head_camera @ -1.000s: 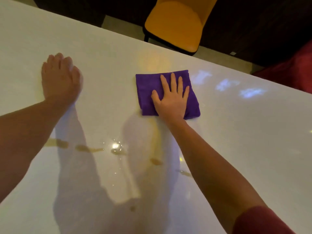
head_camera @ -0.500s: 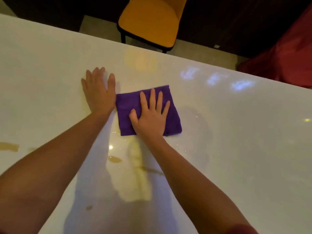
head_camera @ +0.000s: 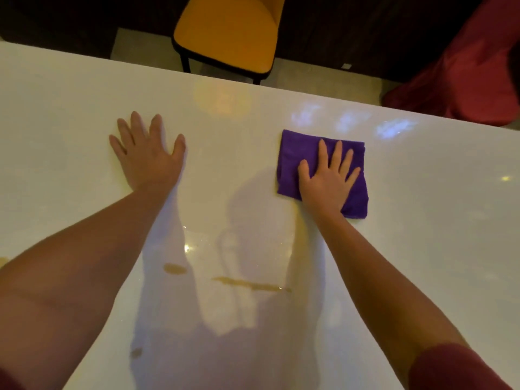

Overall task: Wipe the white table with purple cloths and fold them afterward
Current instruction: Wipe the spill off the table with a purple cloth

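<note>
Since half a second ago, right hand and purple cloth have slid rightward, well apart from the left hand. White table: brown smears near the front edge. Yellow chair beyond the far edge. Cloth folded, lying flat on the table's right half. Right hand presses it, fingers straight and spread. Left hand flat on bare table, holding nothing.

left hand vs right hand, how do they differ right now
The left hand lies flat on the bare white table; the right hand presses flat on the folded purple cloth. The left hand sits nearer the far edge, the right hand slightly closer in. The left hand looks darker, the right hand more brightly lit. Both are palm down with straight, spread fingers.
</note>
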Demonstrator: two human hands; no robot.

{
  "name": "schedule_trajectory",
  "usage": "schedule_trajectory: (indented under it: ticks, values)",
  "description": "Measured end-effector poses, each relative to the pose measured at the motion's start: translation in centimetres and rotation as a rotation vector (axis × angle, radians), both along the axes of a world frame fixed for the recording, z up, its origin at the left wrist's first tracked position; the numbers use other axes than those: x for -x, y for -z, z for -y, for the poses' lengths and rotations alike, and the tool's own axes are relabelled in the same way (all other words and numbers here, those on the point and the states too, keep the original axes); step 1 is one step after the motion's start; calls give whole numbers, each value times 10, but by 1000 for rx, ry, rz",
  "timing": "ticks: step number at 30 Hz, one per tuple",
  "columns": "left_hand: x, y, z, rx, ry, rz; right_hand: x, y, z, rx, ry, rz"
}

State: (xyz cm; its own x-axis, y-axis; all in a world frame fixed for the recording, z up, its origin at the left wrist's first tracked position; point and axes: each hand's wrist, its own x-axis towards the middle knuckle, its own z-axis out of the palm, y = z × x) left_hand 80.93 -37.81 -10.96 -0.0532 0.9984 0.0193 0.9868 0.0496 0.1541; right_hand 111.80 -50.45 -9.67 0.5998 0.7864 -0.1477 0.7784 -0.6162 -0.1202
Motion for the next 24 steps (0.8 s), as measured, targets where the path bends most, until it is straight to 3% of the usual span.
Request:
schedule_trajectory:
  ticks: [7, 11, 17, 24]
  values:
    - [-2, -11, 6, -25, 12, 84, 74, -4, 88, 49, 12, -5]
    - [1, -11, 6, -4, 42, 48, 102, -3, 87, 29, -55, -17]
    - [1, -8, 9, -37, 39, 31, 70, 2, 21, -34, -274, -30]
    - [-63, -22, 41, -160, 265, 114, -19, 2, -44, -76, -483, -79]
